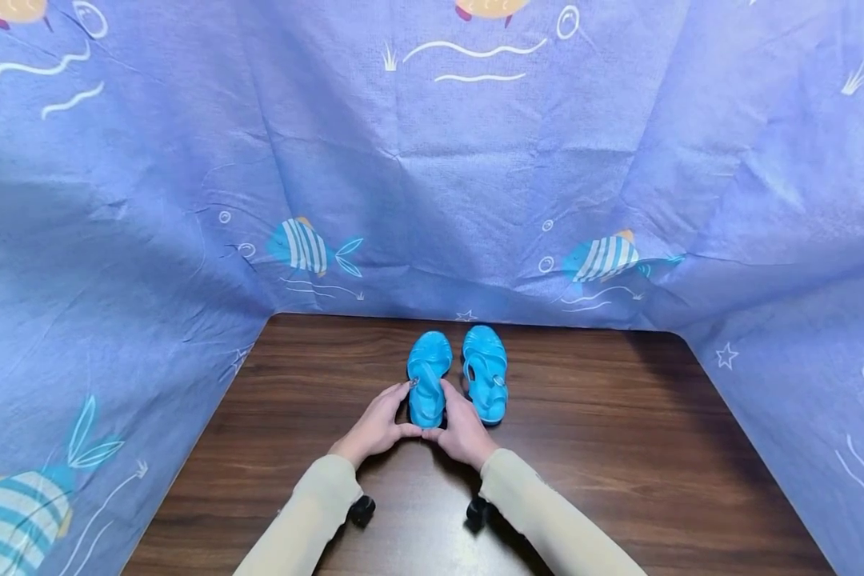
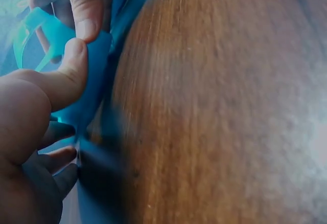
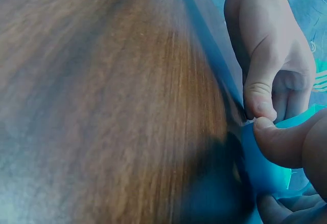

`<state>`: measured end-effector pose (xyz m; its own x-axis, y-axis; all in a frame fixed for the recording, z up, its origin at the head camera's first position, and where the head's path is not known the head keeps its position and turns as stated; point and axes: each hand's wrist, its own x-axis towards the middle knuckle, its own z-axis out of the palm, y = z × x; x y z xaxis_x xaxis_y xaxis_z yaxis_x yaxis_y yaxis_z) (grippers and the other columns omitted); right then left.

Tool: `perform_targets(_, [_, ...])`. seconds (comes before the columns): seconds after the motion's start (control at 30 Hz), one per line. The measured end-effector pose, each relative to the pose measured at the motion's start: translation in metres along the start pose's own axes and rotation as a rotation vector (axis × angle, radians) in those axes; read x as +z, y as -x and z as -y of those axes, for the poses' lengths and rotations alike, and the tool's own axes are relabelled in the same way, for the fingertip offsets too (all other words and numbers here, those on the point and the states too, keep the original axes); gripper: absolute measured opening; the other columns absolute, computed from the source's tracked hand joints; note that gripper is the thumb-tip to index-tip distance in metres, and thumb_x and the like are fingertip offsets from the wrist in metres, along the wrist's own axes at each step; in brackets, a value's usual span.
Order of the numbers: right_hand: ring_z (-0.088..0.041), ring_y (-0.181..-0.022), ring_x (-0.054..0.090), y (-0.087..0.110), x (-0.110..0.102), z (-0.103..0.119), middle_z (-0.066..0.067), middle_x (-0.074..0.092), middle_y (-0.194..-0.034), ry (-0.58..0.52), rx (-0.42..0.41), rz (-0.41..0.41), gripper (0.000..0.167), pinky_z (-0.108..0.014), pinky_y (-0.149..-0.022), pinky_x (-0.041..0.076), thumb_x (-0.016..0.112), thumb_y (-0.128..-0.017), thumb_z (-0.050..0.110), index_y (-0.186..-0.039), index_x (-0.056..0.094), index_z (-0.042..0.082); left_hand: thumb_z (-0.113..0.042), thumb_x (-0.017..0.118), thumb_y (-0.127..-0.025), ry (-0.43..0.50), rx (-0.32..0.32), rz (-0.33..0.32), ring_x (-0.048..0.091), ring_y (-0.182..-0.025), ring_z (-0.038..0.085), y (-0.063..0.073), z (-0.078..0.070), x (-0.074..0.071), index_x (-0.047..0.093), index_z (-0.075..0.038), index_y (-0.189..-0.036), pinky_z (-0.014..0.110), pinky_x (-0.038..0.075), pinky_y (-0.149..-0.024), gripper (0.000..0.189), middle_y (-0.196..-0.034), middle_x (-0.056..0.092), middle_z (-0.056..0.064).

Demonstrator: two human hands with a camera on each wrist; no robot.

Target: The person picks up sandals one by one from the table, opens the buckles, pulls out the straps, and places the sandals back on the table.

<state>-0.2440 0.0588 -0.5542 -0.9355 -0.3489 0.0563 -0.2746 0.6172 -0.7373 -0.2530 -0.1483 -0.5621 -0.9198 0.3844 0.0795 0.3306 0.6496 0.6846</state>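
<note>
Two bright blue sandals lie side by side near the table's far edge, toes pointing away from me. Around the heel half of the left-hand sandal (image 1: pixel 430 352) are both hands. My left hand (image 1: pixel 376 426) holds it from the left, fingertips by the strap's buckle. From the other side my right hand (image 1: pixel 465 430) holds it, its fingers in the gap between the sandals. The thumbs meet at the back of the heel (image 2: pixel 97 68), tip to tip in both wrist views. Untouched on the right is the second sandal (image 1: pixel 485 346), with a round buckle on its strap.
The dark brown wood-grain table (image 1: pixel 605 448) has rounded far corners. Blue cloth (image 1: pixel 439 184) printed with striped fish and stars hangs close behind and along both sides. Small black pieces (image 1: pixel 362 510) show beneath the cream sleeves at both wrists.
</note>
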Motion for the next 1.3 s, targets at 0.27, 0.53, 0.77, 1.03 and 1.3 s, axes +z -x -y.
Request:
perform_targets(0.27, [-0.038,-0.145,0.047,-0.004,0.001,0.0,-0.024,0.043,-0.161,-0.009,0.017,-0.041,0.094,-0.053,-0.117,0.042,0.087,-0.089,0.021,-0.16,0.03,-0.005,-0.028,0.085,-0.09,-0.018,-0.039,-0.004,0.042,-0.148,0.044,-0.005,-0.007,-0.002,0.039,0.01,-0.156,0.055,0.036,-0.121,0.089,-0.156,0.049,0.027])
perform_targets(0.53, [-0.038,-0.149,0.042,-0.01,0.002,0.0,-0.022,0.041,-0.163,-0.006,0.056,-0.05,0.094,-0.054,-0.12,0.039,0.086,-0.09,0.023,-0.161,0.03,-0.003,-0.025,0.083,-0.092,-0.026,-0.036,-0.014,0.041,-0.148,0.046,-0.009,-0.005,-0.001,0.038,0.011,-0.156,0.057,0.035,-0.121,0.086,-0.156,0.048,0.028])
perform_targets(0.77, [-0.039,-0.152,0.038,-0.015,0.003,0.0,-0.023,0.039,-0.164,-0.002,0.082,-0.062,0.096,-0.055,-0.121,0.036,0.086,-0.09,0.021,-0.162,0.028,-0.003,-0.023,0.083,-0.092,-0.028,-0.037,-0.034,0.042,-0.147,0.045,-0.015,-0.004,-0.001,0.038,0.011,-0.156,0.055,0.036,-0.121,0.085,-0.156,0.048,0.028])
perform_targets(1.03, [-0.04,-0.152,0.038,-0.018,0.004,-0.003,-0.024,0.038,-0.165,0.006,0.077,-0.066,0.096,-0.055,-0.121,0.036,0.085,-0.091,0.022,-0.162,0.027,-0.004,-0.023,0.083,-0.093,-0.022,-0.05,-0.039,0.042,-0.147,0.046,-0.015,-0.005,-0.001,0.038,0.012,-0.155,0.057,0.036,-0.12,0.084,-0.156,0.048,0.029])
perform_targets(1.3, [-0.041,-0.151,0.038,-0.012,0.002,-0.006,-0.023,0.037,-0.165,0.008,0.039,-0.073,0.099,-0.056,-0.121,0.037,0.086,-0.091,0.026,-0.163,0.025,-0.005,-0.028,0.082,-0.094,-0.034,-0.06,-0.036,0.043,-0.146,0.046,-0.01,-0.004,0.001,0.041,0.013,-0.153,0.057,0.037,-0.12,0.083,-0.155,0.049,0.029])
